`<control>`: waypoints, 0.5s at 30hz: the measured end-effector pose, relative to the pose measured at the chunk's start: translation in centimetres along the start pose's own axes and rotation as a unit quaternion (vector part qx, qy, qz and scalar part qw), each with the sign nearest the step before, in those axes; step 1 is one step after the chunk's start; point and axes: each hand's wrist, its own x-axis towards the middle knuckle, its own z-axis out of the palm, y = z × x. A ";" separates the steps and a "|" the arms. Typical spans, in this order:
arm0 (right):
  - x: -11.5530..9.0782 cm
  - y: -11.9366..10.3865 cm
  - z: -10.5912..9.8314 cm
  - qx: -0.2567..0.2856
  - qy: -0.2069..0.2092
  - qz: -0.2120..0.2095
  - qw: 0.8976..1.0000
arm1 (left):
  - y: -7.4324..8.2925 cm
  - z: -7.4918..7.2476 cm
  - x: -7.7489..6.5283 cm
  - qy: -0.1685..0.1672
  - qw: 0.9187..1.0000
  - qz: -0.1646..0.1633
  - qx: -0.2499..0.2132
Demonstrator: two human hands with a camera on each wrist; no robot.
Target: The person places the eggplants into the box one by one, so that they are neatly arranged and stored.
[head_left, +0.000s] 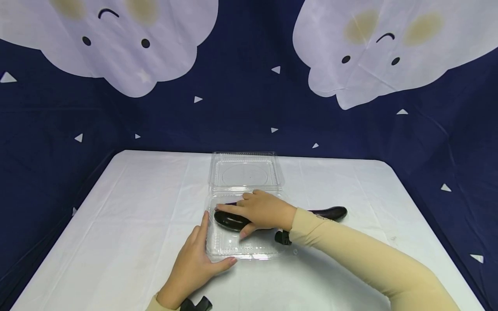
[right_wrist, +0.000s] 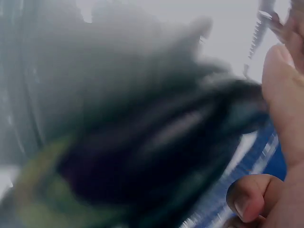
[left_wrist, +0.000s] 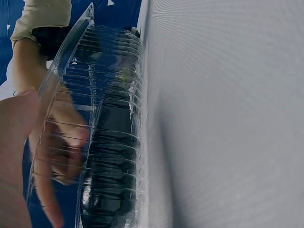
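A glossy dark eggplant (head_left: 229,220) lies in the base of a clear plastic clamshell box (head_left: 229,248). My right hand (head_left: 264,211) is over it, index finger stretched along its top and thumb pointing down on the near side. The right wrist view shows the eggplant (right_wrist: 152,142) blurred, with a yellow-green end. Through the box wall in the left wrist view, the eggplant (left_wrist: 111,166) lies below the right hand (left_wrist: 61,147). My left hand (head_left: 194,257) rests at the box's near left corner, fingers straight and thumb spread along the front edge.
The box's hinged lid (head_left: 245,170) lies folded back behind the base. A long dark eggplant-like end (head_left: 332,213) shows to the right, partly hidden by the right forearm. A white cloth covers the table (head_left: 128,242); a dark blue curtain (head_left: 241,116) hangs behind it.
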 end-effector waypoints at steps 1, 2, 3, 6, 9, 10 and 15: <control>-0.2 0.2 -0.3 0.011 0.004 0.001 1.000 | 0.0 0.0 0.0 0.001 1.000 0.000 0.000; -0.3 0.4 -0.7 0.020 0.008 0.003 1.000 | 0.0 0.0 0.0 0.001 1.000 0.000 0.000; -0.5 0.5 -1.1 0.027 0.010 0.005 1.000 | 0.0 0.0 0.0 0.002 1.000 -0.001 0.000; -1.2 1.0 -2.2 0.037 0.017 0.019 0.999 | 0.0 0.0 0.0 0.001 1.000 -0.003 -0.001; -2.0 1.5 -3.1 0.031 0.031 0.029 0.999 | 0.0 0.1 0.0 0.004 1.000 0.000 0.000; -2.3 1.6 -3.3 0.029 0.038 0.032 0.998 | -0.1 0.1 0.0 0.004 1.000 0.002 0.000; -4.2 2.6 -3.5 0.024 0.069 0.047 0.996 | -0.1 0.1 0.0 0.007 1.000 0.007 -0.001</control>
